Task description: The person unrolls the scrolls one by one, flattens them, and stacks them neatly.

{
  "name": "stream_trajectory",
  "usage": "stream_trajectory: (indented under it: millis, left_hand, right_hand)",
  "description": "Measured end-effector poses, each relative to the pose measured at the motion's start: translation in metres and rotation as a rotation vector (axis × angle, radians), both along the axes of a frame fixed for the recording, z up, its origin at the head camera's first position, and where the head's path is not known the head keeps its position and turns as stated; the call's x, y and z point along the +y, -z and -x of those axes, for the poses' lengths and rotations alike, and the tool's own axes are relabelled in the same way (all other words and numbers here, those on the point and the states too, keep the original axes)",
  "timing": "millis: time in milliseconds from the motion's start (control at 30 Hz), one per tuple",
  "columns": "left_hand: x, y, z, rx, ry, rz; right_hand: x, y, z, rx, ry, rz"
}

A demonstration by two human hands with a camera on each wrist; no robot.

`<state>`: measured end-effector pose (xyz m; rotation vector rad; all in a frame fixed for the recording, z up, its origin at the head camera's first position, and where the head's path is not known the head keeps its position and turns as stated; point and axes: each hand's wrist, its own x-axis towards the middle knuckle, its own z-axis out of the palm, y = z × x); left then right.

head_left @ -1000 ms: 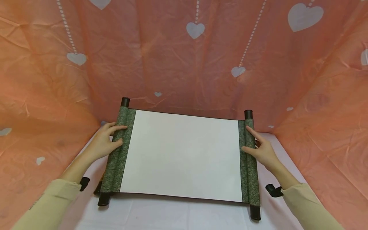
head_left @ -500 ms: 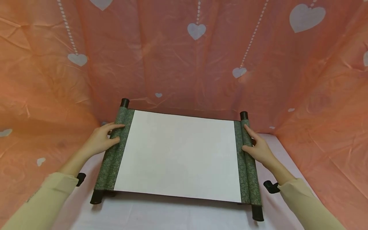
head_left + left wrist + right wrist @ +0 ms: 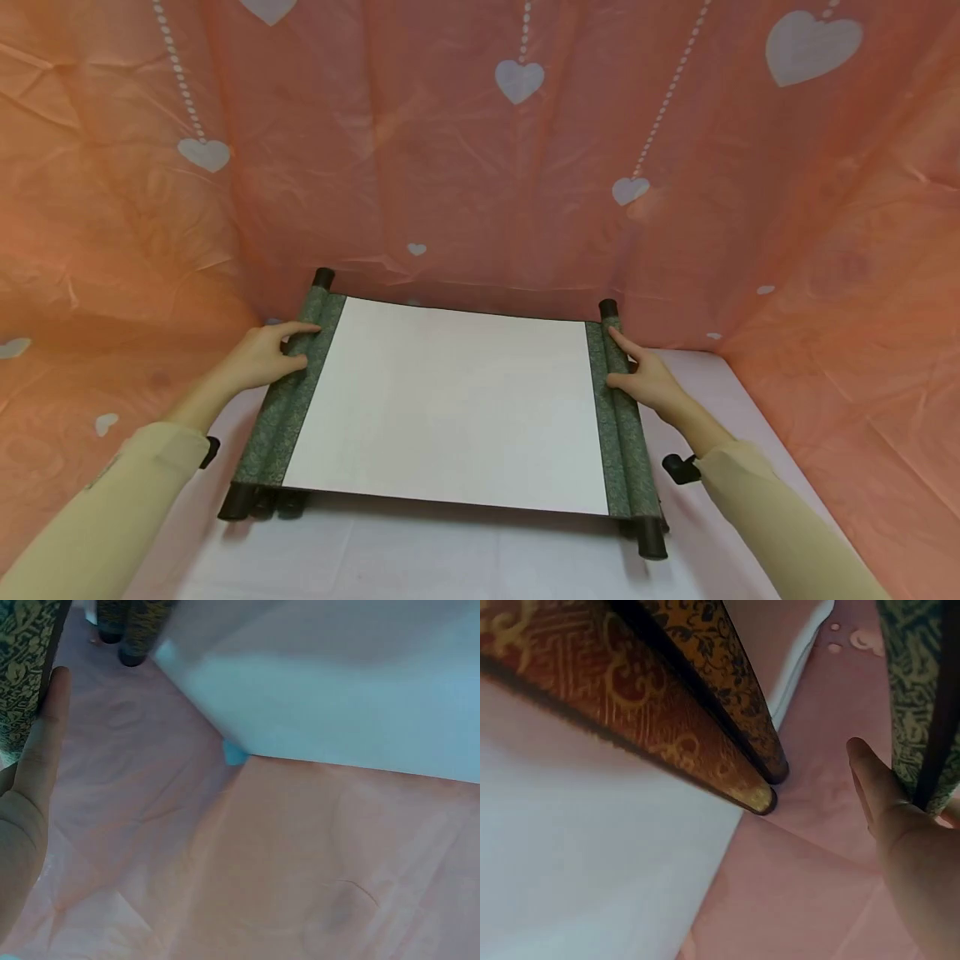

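Observation:
A hanging scroll (image 3: 450, 408) is spread open, its white sheet framed by green patterned bands with dark rollers. My left hand (image 3: 258, 358) grips its left roller, thumb and index finger lying over the green cloth. At the other end my right hand (image 3: 651, 385) holds the right roller the same way. The scroll is raised above the table. Below its left end, two rolled patterned scrolls (image 3: 135, 634) show dark end knobs in the left wrist view. Red-gold (image 3: 697, 761) and orange-black (image 3: 739, 690) patterned rolls appear beneath in the right wrist view.
A white-covered table (image 3: 420, 558) lies under everything. An orange curtain (image 3: 450, 150) printed with white hearts closes off the back and both sides. Black wrist mounts (image 3: 681, 468) stick out beside the sleeves.
Both hands have carried the scroll to the left. Its right end came further left than the left end, and its lower edge rose slightly. Both grips stay the same.

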<state>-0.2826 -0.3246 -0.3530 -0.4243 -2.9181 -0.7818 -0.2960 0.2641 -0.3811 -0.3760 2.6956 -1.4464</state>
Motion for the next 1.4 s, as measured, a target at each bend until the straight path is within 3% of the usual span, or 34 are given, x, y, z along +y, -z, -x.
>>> stream_trajectory:
  millis: [333, 633, 1000, 1400]
  left_hand:
    - [-0.013, 0.016, 0.011, -0.045, 0.001, 0.02]
    - [-0.02, 0.035, 0.019, -0.044, 0.021, 0.005]
    - [-0.024, 0.05, 0.018, -0.014, 0.028, 0.009]
    - [-0.022, 0.062, 0.01, -0.037, 0.005, 0.023]
  right_hand:
    - [-0.015, 0.023, 0.019, -0.039, 0.003, -0.002]
    - [-0.024, 0.039, 0.03, -0.061, -0.011, 0.022]
    - [-0.029, 0.05, 0.036, -0.099, -0.02, -0.092]
    - [-0.029, 0.054, 0.032, -0.1, -0.137, -0.155]
